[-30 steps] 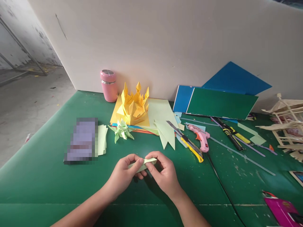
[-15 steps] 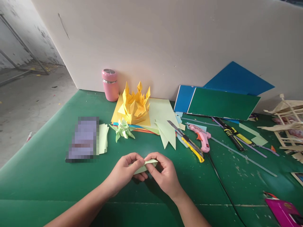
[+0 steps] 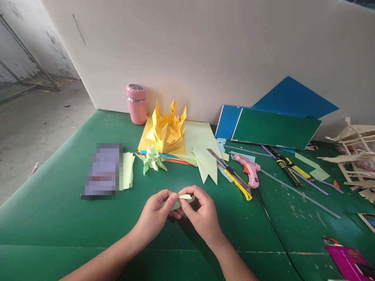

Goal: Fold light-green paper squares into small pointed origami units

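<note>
Between my two hands is a small piece of folded pale green paper (image 3: 185, 197), held just above the green tabletop. My left hand (image 3: 158, 210) pinches its left side, thumb on top and fingers beneath. My right hand (image 3: 202, 210) grips the right side, with the thumb against a raised flap. Fingers cover much of the paper. Beyond my hands lie a pale green folded paper flower (image 3: 152, 159) and a yellow folded paper crown (image 3: 166, 134), which rests on a stack of coloured sheets (image 3: 199, 136).
A yellow utility knife (image 3: 238, 183) with its blade out and a pink glue gun (image 3: 248, 169) with a trailing cord lie to the right. Left are a blurred-out flat object (image 3: 102, 171) and green paper slips (image 3: 128, 171). A pink flask (image 3: 137, 105) stands at the back.
The flap of the paper has turned under my thumbs, and its right edge now looks shorter and raised. Both hands stay in nearly the same place.
</note>
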{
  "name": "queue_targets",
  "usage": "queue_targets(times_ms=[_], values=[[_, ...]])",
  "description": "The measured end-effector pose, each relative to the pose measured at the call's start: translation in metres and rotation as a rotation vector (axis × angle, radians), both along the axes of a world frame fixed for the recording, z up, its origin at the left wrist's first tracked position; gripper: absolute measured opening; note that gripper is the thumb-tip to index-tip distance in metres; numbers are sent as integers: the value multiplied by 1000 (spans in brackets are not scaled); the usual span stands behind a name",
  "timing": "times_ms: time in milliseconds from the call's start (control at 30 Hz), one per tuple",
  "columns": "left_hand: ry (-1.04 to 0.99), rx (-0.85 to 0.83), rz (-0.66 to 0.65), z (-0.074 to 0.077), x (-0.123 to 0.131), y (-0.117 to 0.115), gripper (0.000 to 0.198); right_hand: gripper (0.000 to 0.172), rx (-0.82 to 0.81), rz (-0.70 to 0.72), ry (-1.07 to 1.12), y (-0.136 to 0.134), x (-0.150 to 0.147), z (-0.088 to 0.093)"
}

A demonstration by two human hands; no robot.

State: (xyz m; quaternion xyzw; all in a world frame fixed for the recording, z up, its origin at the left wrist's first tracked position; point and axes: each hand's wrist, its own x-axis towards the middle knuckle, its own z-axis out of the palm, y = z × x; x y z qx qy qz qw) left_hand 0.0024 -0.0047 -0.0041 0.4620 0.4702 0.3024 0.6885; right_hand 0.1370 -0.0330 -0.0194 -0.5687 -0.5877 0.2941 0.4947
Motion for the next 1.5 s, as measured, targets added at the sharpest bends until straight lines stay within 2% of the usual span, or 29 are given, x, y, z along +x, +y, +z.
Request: queue_targets(times_ms=[200,333,400,500,633,967,1167,1300,1500], values=[[40,26,-27,-1,-1,1,42,3,-73,14,96,1,3,-2],[19,-36,21,-4,-1,2,40,20,-70,4,194,2,6,-7],[-9,-72,69,-4,-1,2,39,21,-69,-9,189,2,7,-8],[-60,-104,126,-3,-1,1,40,14,-34,-12,99,2,8,-6],[-90,-114,151,-3,0,0,42,9,138,15,-59,0,9,-2],[-108,-100,190,-3,2,1,42,14,367,26,-375,1,14,0],[-78,-77,188,-7,2,1,40,10,371,-10,-435,0,11,2],[-54,-84,180,-7,1,1,40,15,394,-25,-514,-2,8,3],[-17,-70,189,-4,1,-1,41,19,411,27,-644,-3,10,7]])
